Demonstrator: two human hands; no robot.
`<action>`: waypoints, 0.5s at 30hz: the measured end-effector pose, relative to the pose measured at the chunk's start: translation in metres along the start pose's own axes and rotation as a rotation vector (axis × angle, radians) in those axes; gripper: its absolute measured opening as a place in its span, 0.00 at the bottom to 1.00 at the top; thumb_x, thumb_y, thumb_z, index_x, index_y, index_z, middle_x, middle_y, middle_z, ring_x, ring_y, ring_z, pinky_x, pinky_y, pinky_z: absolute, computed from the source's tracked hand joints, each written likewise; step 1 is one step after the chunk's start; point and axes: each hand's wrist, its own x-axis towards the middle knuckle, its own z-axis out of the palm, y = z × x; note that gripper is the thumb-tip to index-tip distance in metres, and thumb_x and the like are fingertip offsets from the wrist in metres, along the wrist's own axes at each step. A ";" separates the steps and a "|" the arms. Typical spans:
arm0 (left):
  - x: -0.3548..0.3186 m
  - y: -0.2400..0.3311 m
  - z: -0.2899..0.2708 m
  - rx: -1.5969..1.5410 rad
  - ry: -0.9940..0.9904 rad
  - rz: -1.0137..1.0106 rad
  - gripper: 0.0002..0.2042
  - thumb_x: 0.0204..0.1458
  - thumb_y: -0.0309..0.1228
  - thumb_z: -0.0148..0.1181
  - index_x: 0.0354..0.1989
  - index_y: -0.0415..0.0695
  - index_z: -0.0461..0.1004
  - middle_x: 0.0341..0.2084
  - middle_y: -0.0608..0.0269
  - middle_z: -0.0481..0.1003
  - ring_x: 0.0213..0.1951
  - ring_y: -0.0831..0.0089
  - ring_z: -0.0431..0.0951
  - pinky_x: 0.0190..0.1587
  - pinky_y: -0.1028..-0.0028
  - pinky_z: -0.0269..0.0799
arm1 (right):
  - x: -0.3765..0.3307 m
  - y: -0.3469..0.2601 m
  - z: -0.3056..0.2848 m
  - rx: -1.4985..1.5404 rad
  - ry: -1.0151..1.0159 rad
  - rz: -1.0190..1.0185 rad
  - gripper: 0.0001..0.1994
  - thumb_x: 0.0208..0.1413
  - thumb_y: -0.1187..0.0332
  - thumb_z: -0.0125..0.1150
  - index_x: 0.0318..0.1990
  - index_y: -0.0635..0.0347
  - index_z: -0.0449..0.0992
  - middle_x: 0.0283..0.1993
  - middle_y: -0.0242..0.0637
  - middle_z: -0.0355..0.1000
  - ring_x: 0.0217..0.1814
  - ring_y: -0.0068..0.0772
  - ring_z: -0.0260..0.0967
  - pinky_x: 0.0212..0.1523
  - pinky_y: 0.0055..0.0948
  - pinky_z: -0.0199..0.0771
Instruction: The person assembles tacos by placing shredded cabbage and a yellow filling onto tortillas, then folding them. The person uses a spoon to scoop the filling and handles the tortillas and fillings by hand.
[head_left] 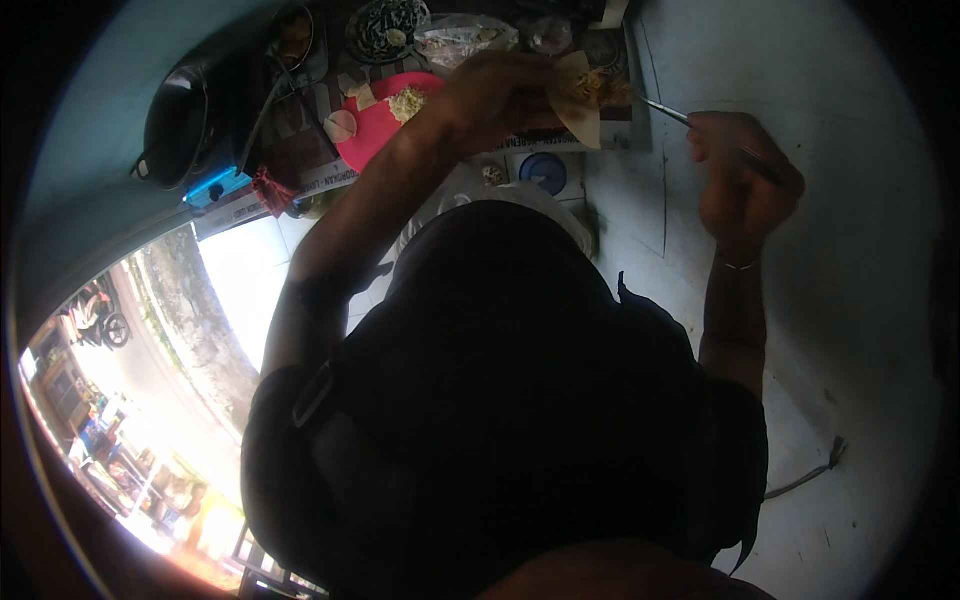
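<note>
Over the far end of the table, my left hand (508, 92) holds up a thin, pale wrapper sheet (580, 122). Shredded brown filling (600, 90) lies on it. My right hand (748, 185), off to the right, is closed round a slim metal utensil (664, 109). The utensil points left and its tip reaches the filling; I cannot tell whether it is a spoon or a fork. Left of my left forearm, a pink plate (370, 138) bears a pale, crumbly heap (407, 103). A round wrapper-like piece (341, 126) lies at the plate's edge.
A dark wok (178, 125) and a small pan (296, 40) stand at the far left. Behind the plate are a black-and-white speckled dish (388, 28) and a clear plastic bag (465, 38). A blue round lid (543, 174) sits nearer me. A pale wall (850, 250) bounds the right.
</note>
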 end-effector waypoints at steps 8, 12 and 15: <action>-0.001 0.006 0.009 -0.190 0.077 -0.073 0.18 0.61 0.25 0.42 0.54 0.21 0.59 0.48 0.38 0.69 0.49 0.54 0.75 0.56 0.60 0.73 | 0.005 0.002 -0.001 -0.032 -0.040 -0.166 0.04 0.53 0.75 0.61 0.35 0.59 0.80 0.28 0.35 0.78 0.26 0.23 0.76 0.24 0.18 0.71; -0.003 0.006 0.011 -0.147 0.127 -0.075 0.18 0.62 0.27 0.41 0.54 0.22 0.60 0.48 0.39 0.70 0.49 0.54 0.75 0.57 0.60 0.72 | 0.006 0.001 -0.006 -0.022 -0.022 -0.179 0.05 0.51 0.77 0.62 0.35 0.58 0.80 0.29 0.36 0.78 0.28 0.24 0.77 0.26 0.19 0.73; -0.006 0.006 0.011 -0.152 0.130 -0.061 0.17 0.62 0.27 0.41 0.54 0.24 0.61 0.48 0.40 0.70 0.49 0.55 0.75 0.57 0.59 0.71 | 0.005 0.001 -0.008 -0.044 -0.037 -0.195 0.06 0.51 0.78 0.62 0.35 0.56 0.80 0.29 0.36 0.78 0.28 0.26 0.77 0.28 0.19 0.75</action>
